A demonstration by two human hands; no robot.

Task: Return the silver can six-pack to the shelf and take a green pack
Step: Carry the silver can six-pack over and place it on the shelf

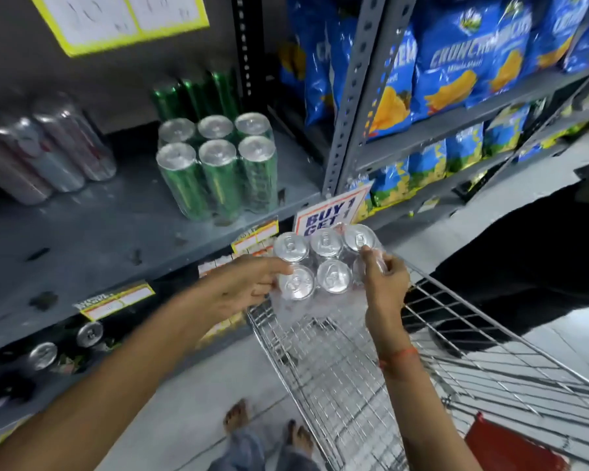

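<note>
Both bare arms reaching forward, left hand (249, 283) curled with fingers closed in a grip, right hand (385, 277) pinching from above, red thread on right wrist

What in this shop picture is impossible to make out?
All in the head view:
- The silver can six-pack: its sides and label are hidden; only the tops show, and the right hand covers one can.
- Silver cans on the shelf: motion blur smears their print.
- Price tags: too small and blurred to read.
- Yellow-edged poster: cut off by the top edge.
</note>
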